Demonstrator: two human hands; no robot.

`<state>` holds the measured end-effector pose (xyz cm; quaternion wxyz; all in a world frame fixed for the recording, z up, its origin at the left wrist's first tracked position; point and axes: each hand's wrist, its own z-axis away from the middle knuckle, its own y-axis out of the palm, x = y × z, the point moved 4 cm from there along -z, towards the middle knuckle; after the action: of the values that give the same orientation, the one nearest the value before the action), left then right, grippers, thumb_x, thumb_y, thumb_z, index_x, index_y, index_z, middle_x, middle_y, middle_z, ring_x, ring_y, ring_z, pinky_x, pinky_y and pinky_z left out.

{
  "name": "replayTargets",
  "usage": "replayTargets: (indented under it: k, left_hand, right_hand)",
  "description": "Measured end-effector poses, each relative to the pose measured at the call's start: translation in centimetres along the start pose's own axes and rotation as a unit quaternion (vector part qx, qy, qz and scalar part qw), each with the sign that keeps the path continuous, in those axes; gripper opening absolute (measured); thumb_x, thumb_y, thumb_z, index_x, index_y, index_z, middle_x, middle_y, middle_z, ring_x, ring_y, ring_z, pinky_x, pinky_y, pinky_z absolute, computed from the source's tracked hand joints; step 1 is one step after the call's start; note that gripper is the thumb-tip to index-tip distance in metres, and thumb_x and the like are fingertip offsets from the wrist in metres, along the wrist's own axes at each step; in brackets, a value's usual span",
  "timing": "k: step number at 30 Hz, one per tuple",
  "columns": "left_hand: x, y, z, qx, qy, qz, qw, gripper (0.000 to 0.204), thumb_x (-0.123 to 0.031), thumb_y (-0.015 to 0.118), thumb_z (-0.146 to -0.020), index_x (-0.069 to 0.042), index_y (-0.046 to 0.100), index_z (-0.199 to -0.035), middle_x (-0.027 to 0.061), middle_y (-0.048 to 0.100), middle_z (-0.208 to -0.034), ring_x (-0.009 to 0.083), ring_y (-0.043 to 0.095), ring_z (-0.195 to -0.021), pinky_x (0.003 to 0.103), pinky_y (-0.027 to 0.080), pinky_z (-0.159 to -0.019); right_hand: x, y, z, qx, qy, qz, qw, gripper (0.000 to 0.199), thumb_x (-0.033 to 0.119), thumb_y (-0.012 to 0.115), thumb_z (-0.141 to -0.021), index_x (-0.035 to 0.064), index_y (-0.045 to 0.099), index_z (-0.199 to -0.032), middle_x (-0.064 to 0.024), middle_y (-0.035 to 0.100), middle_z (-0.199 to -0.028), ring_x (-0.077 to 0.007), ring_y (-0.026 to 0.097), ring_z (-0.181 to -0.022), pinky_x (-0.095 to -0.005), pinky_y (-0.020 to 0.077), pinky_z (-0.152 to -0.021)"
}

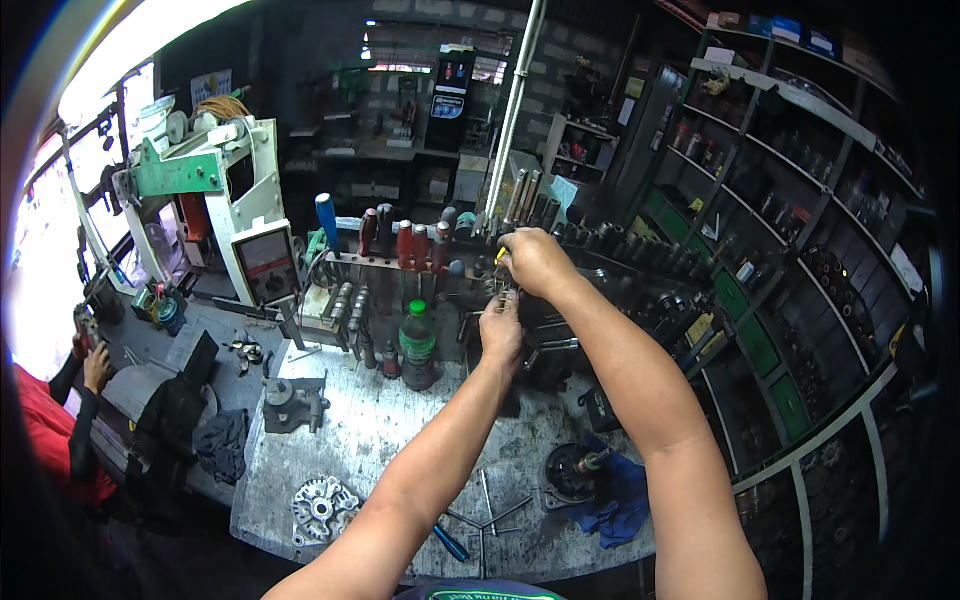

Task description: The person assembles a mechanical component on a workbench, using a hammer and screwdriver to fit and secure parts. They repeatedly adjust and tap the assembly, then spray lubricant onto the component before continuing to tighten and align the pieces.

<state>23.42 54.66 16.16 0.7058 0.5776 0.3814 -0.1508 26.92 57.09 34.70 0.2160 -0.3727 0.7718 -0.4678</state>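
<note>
At the tool rack (375, 262) behind the bench, my right hand (540, 264) is closed, its fingers curled round a small thing with a yellow end (500, 256); most of it is hidden. Just below, my left hand (502, 330) reaches up with its fingers pinched together among small metal pieces hanging at the rack. What it grips is too small to name. Red-handled screwdrivers (405, 246) and one with a blue handle (327, 222) stand in the rack to the left. Dark sockets (610, 243) line up to the right of my right hand.
On the metal workbench (390, 455) lie an alternator housing (323, 507), a three-armed wrench (487, 522), a blue-handled screwdriver (450, 543), a blue cloth (618, 505) and a cast metal part (293, 402). A green-capped bottle (418, 345) stands behind. Another person (65, 430) works at left.
</note>
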Motion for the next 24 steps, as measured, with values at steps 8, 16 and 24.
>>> replayTargets:
  k: [8,16,24]
  left_hand:
    - [0.4,-0.6,-0.4,0.014,0.026,0.019,0.999,0.024,-0.027,0.066,-0.114,-0.004,0.071,-0.12,-0.0055,0.059,-0.076,0.0045,0.043,-0.054,0.027,0.032,-0.048]
    - [-0.2,-2.7,3.9,0.054,0.029,-0.185,0.981,0.028,-0.018,0.066,-0.113,0.002,0.072,-0.131,0.004,0.078,-0.102,0.0111,0.067,-0.091,0.029,0.054,-0.082]
    - [-6.9,-9.1,19.3,0.206,0.111,-0.514,0.825,0.028,-0.016,0.069,-0.105,0.001,0.076,-0.126,0.0207,0.081,-0.112,0.0392,0.078,-0.103,0.043,0.06,-0.092]
  right_hand:
    - [0.1,2.3,-0.7,0.087,0.048,0.024,0.995,0.018,0.014,0.081,-0.09,-0.0016,0.081,-0.098,-0.0274,0.079,-0.103,-0.0446,0.078,-0.102,-0.0535,0.0626,-0.091]
    - [-0.2,3.3,0.1,0.034,0.08,0.019,0.996,0.027,0.02,0.081,-0.092,0.0027,0.083,-0.112,-0.0256,0.079,-0.106,-0.0447,0.076,-0.105,-0.052,0.0596,-0.096]
    - [4.1,-1.3,4.5,-0.064,0.098,0.008,0.993,0.047,0.022,0.078,-0.098,0.001,0.067,-0.139,-0.0257,0.075,-0.125,-0.0452,0.072,-0.117,-0.0522,0.0574,-0.1]
